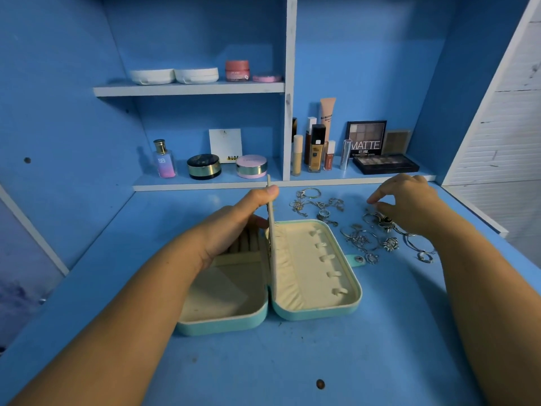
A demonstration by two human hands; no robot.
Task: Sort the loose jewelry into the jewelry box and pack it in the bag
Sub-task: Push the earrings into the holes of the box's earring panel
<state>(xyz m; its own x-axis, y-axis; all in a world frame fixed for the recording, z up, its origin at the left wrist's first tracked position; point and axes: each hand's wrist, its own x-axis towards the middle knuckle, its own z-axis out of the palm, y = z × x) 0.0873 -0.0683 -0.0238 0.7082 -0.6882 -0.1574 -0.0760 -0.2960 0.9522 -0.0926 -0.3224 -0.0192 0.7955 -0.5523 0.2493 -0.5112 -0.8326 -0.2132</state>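
A mint-green jewelry box (317, 310) with cream lining lies open on the blue desk. My left hand (234, 227) pinches its cream middle flap (271, 230) and holds it upright between the two halves. Loose silver jewelry (363, 238) is spread on the desk to the right of the box: rings, hoops, chains and pendants. My right hand (409, 203) hovers over the far part of the pile, fingers curled downward with the tips close to a piece; I cannot see anything held in it. No bag is in view.
Blue shelves stand behind the desk. The lower shelf carries a perfume bottle (164, 159), round compacts (204, 166), foundation bottles (316, 148) and eyeshadow palettes (386, 164). Jars (237, 70) sit on the upper shelf. A white slatted panel (503, 127) is at the right.
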